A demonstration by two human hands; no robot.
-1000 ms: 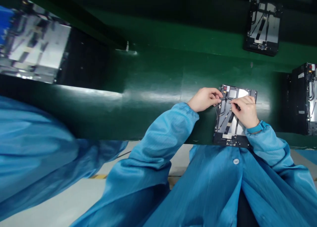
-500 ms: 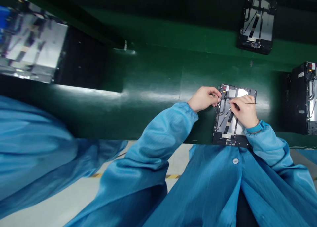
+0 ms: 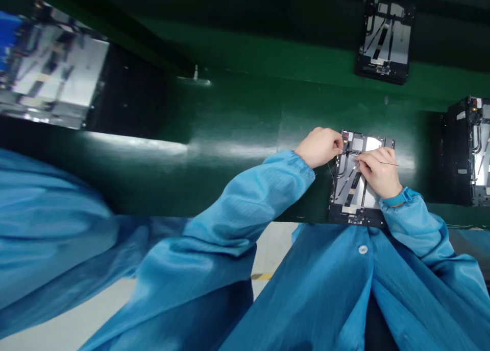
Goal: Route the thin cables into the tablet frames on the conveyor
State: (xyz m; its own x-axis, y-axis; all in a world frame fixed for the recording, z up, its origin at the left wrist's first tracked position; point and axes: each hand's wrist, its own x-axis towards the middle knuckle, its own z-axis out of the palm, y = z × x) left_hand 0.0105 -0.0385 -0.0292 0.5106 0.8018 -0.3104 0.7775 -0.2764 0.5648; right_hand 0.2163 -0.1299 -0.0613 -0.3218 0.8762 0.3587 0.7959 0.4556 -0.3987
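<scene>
A flat black and silver device panel (image 3: 350, 187) lies at the front edge of the green table, with ribbon strips across its metal face. My left hand (image 3: 321, 145) is at its upper left corner, fingertips pinched together over the edge; a thin dark cable (image 3: 331, 173) hangs below them, and its grip is too small to make out. Over the panel's upper right part rests my right hand (image 3: 380, 171), thumb and forefinger pinched on a thin cable (image 3: 389, 163) whose end sticks out to the right past the knuckles.
Another device panel (image 3: 389, 39) lies at the back right. A tall stack of black devices (image 3: 457, 154) stands at the right edge. More stacked devices (image 3: 126, 93) are at the left, beside a blue object (image 3: 7, 37). A person's blue sleeve (image 3: 49, 228) is at the left.
My left hand has turned a little and its fingers have closed nearer the panel's upper left corner. My right hand has barely moved. The back right panel appears slightly further left.
</scene>
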